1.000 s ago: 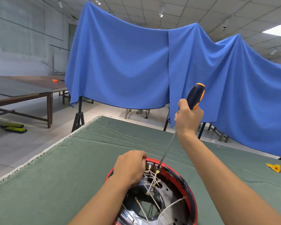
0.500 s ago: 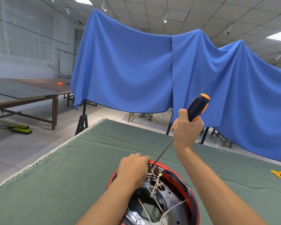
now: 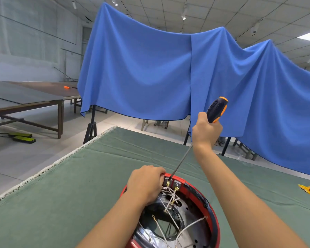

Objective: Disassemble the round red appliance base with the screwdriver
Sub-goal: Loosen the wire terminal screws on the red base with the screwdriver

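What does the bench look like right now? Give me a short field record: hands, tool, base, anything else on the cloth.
left hand: grips the far rim of the red base
right hand: holds the screwdriver by its handle
screwdriver tip: at the terminal block on the far rim
base: open, white wires exposed inside
surface: green cloth
other: yellow object at the cloth's right edge

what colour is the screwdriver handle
Black with orange trim, seen in the head view: the screwdriver handle sticks up from the right hand.
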Tool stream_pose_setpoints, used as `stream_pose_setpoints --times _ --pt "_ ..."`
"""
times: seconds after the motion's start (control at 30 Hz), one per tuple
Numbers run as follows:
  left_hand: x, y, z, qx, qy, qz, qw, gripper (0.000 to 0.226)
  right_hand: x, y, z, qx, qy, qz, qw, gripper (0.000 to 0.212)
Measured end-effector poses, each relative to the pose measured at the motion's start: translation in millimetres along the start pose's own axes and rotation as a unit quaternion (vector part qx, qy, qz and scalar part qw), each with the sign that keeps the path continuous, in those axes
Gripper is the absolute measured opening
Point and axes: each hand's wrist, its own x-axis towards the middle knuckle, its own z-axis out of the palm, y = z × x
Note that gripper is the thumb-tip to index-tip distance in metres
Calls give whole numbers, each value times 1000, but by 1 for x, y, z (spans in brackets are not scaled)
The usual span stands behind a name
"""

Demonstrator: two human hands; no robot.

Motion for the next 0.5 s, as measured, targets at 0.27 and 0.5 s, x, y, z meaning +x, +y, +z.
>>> stream_pose_setpoints --times 0.27,0.5 --pt "3 -1 -1 -6 4 5 1000 20 0 57 -4 -149 -5 93 984 17" --pt "6 -4 3 -17 3 0 1000 17 4 52 -11 -100 -4 116 988 22"
